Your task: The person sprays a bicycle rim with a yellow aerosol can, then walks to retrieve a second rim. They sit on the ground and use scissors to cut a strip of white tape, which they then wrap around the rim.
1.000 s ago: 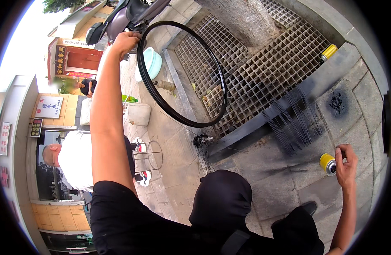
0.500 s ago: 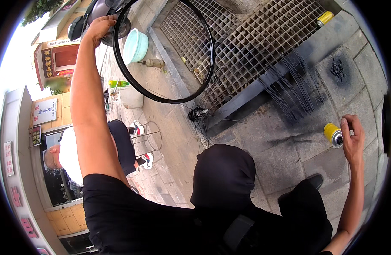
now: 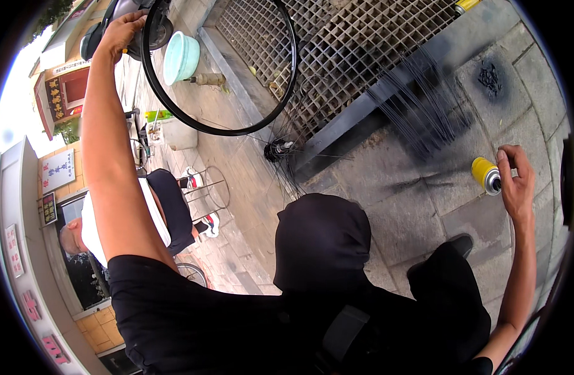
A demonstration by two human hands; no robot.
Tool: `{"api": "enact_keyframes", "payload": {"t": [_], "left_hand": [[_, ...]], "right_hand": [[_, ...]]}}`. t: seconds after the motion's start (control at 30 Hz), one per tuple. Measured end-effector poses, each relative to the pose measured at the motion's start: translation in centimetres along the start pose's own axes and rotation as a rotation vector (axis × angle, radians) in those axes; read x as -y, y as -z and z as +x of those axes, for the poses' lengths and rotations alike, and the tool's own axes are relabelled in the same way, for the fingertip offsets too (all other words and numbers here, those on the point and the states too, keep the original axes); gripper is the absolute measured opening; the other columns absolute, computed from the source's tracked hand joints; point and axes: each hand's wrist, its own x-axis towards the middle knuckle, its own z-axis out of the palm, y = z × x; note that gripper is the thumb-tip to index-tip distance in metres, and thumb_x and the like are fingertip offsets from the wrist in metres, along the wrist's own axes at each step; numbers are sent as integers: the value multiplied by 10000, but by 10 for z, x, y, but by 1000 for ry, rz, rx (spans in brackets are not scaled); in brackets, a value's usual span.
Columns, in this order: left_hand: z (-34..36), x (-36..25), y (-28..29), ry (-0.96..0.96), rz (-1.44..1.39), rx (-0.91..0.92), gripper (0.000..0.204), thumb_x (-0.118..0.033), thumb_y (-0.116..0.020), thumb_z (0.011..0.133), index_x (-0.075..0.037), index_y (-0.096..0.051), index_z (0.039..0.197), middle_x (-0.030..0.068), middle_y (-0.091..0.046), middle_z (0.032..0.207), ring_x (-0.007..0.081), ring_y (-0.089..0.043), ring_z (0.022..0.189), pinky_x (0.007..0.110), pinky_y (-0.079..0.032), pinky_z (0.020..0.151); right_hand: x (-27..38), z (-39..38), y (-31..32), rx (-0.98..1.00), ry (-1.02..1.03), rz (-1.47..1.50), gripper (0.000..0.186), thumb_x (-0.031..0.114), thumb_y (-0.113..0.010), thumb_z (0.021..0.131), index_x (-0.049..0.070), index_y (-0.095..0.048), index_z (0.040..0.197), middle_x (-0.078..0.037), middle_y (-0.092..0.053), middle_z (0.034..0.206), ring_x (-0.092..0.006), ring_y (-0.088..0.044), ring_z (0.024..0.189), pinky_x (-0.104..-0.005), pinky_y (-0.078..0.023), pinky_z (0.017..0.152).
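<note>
My left hand [image 3: 119, 36] is raised at arm's length, its fingers closed on the left side of a black bicycle wheel rim [image 3: 227, 132]. The rim hangs in the air without spokes, and the far part runs out of view. Low on the right, my right hand [image 3: 518, 184] is curled at the nozzle end of a yellow spray can [image 3: 485, 173]; part of its grip is hidden. Thin black spokes [image 3: 418, 106] lie in a row across the kerb and pavement, above dark paint stains. A wheel hub [image 3: 277, 150] with loose spokes sticks up by the grate corner.
Small black pieces [image 3: 489, 78] lie heaped on the paving. Beyond the kerb is a metal grate [image 3: 356, 47], with another yellow can [image 3: 467, 5] at its edge. A pale green basin [image 3: 181, 57], a parked scooter [image 3: 157, 32] and a seated person [image 3: 168, 200] are on the left.
The whole view has shifted, so nearly everything sits a little higher and further left. Both hands keep their places on the rim and at the spray can.
</note>
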Motion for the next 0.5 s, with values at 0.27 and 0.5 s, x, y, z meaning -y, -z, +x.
{"api": "enact_keyframes", "payload": {"t": [0.27, 0.5], "left_hand": [[-3, -13, -8, 30, -1, -25, 397, -224, -618, 1044, -83, -653, 1413, 40, -740, 1204, 130, -682, 1067, 277, -506, 965], [10, -18, -8, 59, 63, -65, 413, -272, -607, 1046, -97, -651, 1417, 23, -742, 1184, 112, -686, 1007, 275, -530, 906]], "right_hand": [[3, 0, -4, -25, 4, 18, 173, 133, -645, 1031, -36, -663, 1066, -81, -639, 914, -147, -607, 829, -294, -502, 787], [9, 1, -3, 1, 22, 26, 145, 113, -659, 1011, -31, -663, 1029, -77, -632, 897, -144, -582, 777, -299, -490, 736]]}}
